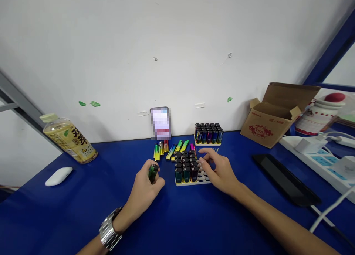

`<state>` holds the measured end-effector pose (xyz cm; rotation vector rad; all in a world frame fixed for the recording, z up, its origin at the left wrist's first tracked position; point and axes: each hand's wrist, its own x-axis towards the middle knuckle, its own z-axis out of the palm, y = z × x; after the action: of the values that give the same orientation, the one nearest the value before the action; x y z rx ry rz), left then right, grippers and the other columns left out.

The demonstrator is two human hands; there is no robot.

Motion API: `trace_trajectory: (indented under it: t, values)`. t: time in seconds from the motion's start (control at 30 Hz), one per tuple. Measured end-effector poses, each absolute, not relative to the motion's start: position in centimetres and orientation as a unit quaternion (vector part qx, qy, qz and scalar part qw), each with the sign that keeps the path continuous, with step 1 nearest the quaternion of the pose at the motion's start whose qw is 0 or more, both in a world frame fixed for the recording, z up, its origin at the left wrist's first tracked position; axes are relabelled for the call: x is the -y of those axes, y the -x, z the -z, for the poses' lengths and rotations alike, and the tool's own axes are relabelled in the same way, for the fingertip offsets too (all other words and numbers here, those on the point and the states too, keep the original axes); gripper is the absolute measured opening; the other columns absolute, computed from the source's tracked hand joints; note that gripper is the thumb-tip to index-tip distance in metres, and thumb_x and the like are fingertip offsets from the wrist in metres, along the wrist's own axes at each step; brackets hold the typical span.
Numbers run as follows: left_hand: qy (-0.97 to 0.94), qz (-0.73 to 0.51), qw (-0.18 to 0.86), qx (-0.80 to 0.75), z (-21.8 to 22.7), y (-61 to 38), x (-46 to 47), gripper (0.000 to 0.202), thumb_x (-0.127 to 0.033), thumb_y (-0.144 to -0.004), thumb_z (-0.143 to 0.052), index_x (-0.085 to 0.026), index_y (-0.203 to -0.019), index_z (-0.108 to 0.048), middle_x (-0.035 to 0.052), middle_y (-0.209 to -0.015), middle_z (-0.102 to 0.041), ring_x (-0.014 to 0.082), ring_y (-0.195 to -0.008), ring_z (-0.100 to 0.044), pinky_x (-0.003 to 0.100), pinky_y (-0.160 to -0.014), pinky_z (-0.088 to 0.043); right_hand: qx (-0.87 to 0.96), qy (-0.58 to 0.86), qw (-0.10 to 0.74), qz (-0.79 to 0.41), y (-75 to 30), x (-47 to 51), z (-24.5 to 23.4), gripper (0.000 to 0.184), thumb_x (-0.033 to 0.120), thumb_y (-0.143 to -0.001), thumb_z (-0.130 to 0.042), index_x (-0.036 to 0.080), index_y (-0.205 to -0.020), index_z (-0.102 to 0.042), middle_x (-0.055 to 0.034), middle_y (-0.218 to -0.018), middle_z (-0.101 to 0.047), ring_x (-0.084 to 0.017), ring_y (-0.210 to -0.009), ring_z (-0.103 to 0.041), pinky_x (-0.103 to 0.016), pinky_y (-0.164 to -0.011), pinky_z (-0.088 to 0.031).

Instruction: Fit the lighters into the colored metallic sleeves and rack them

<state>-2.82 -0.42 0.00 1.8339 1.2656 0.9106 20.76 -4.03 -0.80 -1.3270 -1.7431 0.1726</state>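
- Blue counter [69, 210] under everything, against a white wall [188, 33].
- To the far right on the counter, cardboard carton [257, 127] with flaps up; nearer, power strip [331, 160] with plugs and cables.
- At far left, tilted-looking bottle [70, 138] of yellow drink.
- Left of the strip, flat black device [285, 179] with a cable attached.
- Right grip [222, 172] over the right side of the front rack; fingers curled, tips apart, with nothing visible between them. Cannot tell whether touching the rack or merely above it.
- Left grip [146, 190] clamped on one green lighter [152, 172], black end up, just left of the front rack and apart from it.
- Front rack [191, 183], white: upright lighters [186, 174] in rows at left and middle, hexagonal openings showing at right.
- Behind, against the wall, rear rack [208, 144] of similar upright lighters; to its left, propped phone [161, 123] with blurred screen.
- Between phone and front rack, loose lighters [157, 152], shiny, multicoloured, lying close together.
- Held lighter, by judgement: light, stiff, rather slippery on the glossy sleeve, not easily crushed. Best taken by the upper sides, between thumb and fingers, base left free.
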Motion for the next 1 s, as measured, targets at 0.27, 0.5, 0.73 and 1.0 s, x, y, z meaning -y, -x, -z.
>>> trace_trajectory:
  t: [0.27, 0.5, 0.73, 1.0]
  values:
    - [-0.838, -0.339, 0.289, -0.314, 0.8, 1.9, 5.0, 0.038, -0.015, -0.078, -0.049, -0.027, -0.106, -0.026, -0.0017, -0.083, -0.048, 0.0129, -0.068, -0.053, 0.029, -0.062, -0.05, 0.778, 0.366, 0.504, 0.083, -17.1, 6.7, -0.9, 0.034, 0.049, -0.082, -0.058, 0.016, -0.09, -0.063, -0.0078, -0.081, -0.056, -0.021, -0.076, -0.049, -0.037, -0.068, -0.042]
    - [-0.858, -0.346, 0.293, -0.239, 0.8, 2.0, 4.9, 0.049, -0.007, -0.076, -0.05, -0.028, -0.11, -0.023, 0.0059, -0.099, -0.046, 0.0165, -0.082, -0.056, 0.036, -0.072, -0.056, 0.819, 0.309, 0.478, 0.073, -16.2, 7.5, -1.3, 0.015, 0.027, -0.089, -0.055, 0.016, -0.083, -0.062, -0.0054, -0.075, -0.059, -0.018, -0.073, -0.049, -0.033, -0.067, -0.043]
    - [-0.851, -0.434, 0.217, -0.201, 0.7, 2.2, 3.9, 0.052, -0.007, -0.08, -0.048, -0.027, -0.123, -0.026, 0.0109, -0.112, -0.044, 0.0193, -0.093, -0.053, 0.036, -0.076, -0.055, 0.74, 0.378, 0.556, 0.011, -18.6, 6.4, -1.2, 0.014, 0.025, -0.096, -0.043, 0.02, -0.096, -0.056, -0.0063, -0.08, -0.062, -0.018, -0.073, -0.06, -0.031, -0.066, -0.05]
    - [-0.86, -0.263, -0.021, -0.437, 2.1, 4.1, -2.3, 0.044, -0.031, -0.092, -0.037, -0.016, -0.134, -0.038, 0.0165, -0.126, -0.044, 0.0303, -0.112, -0.044, 0.052, -0.092, -0.044, 0.59, 0.517, 0.615, -0.081, -23.0, 2.9, 0.5, 0.018, 0.034, -0.093, -0.049, 0.019, -0.097, -0.056, -0.0037, -0.075, -0.062, -0.015, -0.058, -0.061, -0.028, -0.054, -0.051]
